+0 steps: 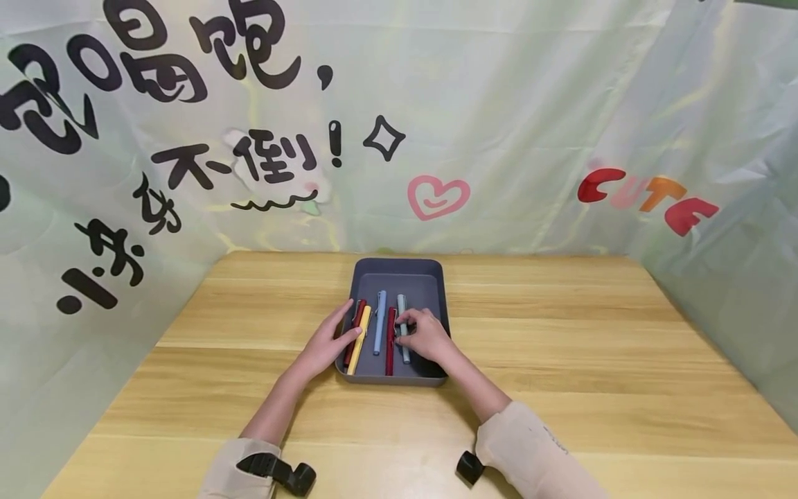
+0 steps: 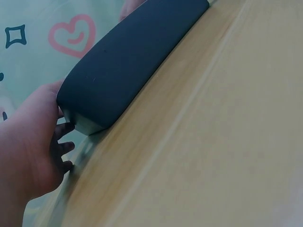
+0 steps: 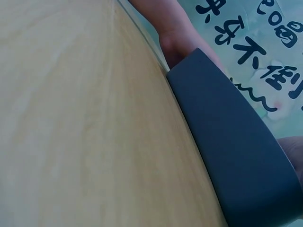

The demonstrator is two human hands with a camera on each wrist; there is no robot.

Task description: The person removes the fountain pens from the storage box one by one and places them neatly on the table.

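A dark grey tray (image 1: 399,266) on the table holds several capped pens. My left hand (image 1: 325,344) grips the tray's left side, with its thumb over the rim by the yellow pen (image 1: 359,343); in the left wrist view its fingers lie along the outer wall. Beside the yellow pen is a dark red pen (image 1: 350,350). A light blue pen (image 1: 379,324) lies in the middle. My right hand (image 1: 429,337) reaches inside, its thumb and fingers pinching a grey-green pen (image 1: 402,303). Another red pen (image 1: 390,353) lies just left of those fingertips.
The wooden table (image 1: 561,346) extends around the tray. A printed cloth (image 1: 511,125) with lettering and a pink heart (image 1: 438,198) hangs behind and at both sides. Black wrist mounts (image 1: 274,471) sit on the beige sleeves (image 1: 530,443).
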